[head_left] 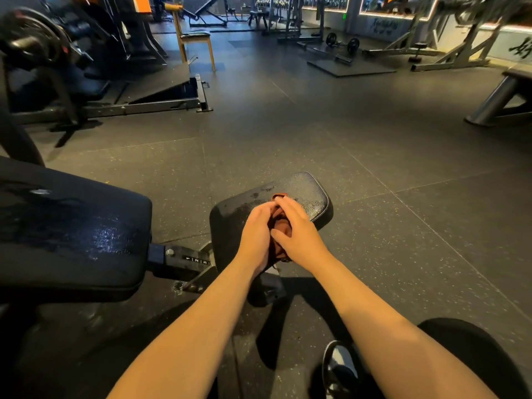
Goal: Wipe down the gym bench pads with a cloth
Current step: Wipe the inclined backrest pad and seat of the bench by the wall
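We are holding the cloth (281, 226) over the pad (312, 194)
Our left hand (257, 236) and right hand (298, 230) are both curling round it — gripping it bunched between them.

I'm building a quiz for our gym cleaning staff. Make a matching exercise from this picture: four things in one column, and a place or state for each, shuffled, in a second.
Things
1. cloth
2. seat pad
3. back pad
4. wooden chair

Place or state
A. stands far off, upper left of the view
B. wet sheen, at the left edge
C. held between the left hand and right hand
D. under both hands, damp patch on it

Pairs: 1-C, 2-D, 3-B, 4-A
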Available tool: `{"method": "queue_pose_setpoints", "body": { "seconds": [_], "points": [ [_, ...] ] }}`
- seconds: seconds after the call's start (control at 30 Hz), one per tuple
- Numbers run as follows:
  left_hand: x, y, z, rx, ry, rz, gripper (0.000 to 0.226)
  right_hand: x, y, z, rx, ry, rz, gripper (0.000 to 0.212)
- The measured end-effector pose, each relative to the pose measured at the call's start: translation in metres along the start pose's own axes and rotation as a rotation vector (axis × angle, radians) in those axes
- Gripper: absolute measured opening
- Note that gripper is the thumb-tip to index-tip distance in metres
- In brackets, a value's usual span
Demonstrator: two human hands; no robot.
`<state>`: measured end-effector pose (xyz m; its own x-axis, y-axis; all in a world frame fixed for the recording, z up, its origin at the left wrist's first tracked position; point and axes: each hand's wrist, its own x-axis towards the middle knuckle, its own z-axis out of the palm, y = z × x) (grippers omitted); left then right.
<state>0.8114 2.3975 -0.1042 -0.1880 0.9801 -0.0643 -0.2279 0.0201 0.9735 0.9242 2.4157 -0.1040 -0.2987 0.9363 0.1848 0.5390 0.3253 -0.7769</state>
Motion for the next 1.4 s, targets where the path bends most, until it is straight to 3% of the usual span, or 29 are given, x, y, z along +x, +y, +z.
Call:
{"method": "queue_pose_setpoints", "body": {
  "seconds": [0.13,0.3,0.37,0.47,0.57,0.7,0.9,1.0,1.1,1.2,1.4],
  "points": [
    [-0.001,0.003,0.005,0.408,-0.076,0.113,0.034,0.008,-0.001,-0.012,-0.112,0.124,0.028,0.054],
    [0.019,-0.020,-0.036,0.691,0.172,0.237,0.034,0.033,0.009,-0.016,-0.351,0.281,-0.023,0.048],
    [0.028,-0.035,-0.050,0.759,0.189,0.197,0.036,0.042,0.011,-0.018,-0.500,0.219,-0.001,0.050],
    [0.031,-0.053,-0.061,0.795,0.156,0.131,0.039,0.050,0.013,-0.009,-0.689,0.026,0.027,0.061],
    [0.035,-0.055,-0.067,0.753,0.137,0.144,0.042,0.050,0.015,0.007,-0.737,-0.015,0.006,0.062],
    [0.047,-0.051,-0.077,0.730,0.107,0.124,0.048,0.051,0.013,0.018,-0.686,0.010,-0.129,0.044],
    [0.051,-0.056,-0.072,0.904,0.169,0.139,0.040,0.051,0.013,0.037,-0.570,-0.125,-0.311,0.028],
    [0.047,-0.057,-0.069,0.928,0.164,0.118,0.041,0.065,0.011,0.021,-0.562,0.029,-0.260,0.035],
    [0.045,-0.056,-0.070,0.884,0.161,0.128,0.040,0.082,0.014,0.000,-0.620,0.201,-0.075,0.038],
    [0.045,-0.057,-0.071,0.785,0.190,0.136,0.041,0.083,0.015,0.012,-0.736,0.143,-0.105,0.036],
    [0.050,-0.064,-0.076,0.636,0.238,0.178,0.045,0.063,0.004,0.058,-0.599,-0.094,-0.314,0.028]
  ]
}}
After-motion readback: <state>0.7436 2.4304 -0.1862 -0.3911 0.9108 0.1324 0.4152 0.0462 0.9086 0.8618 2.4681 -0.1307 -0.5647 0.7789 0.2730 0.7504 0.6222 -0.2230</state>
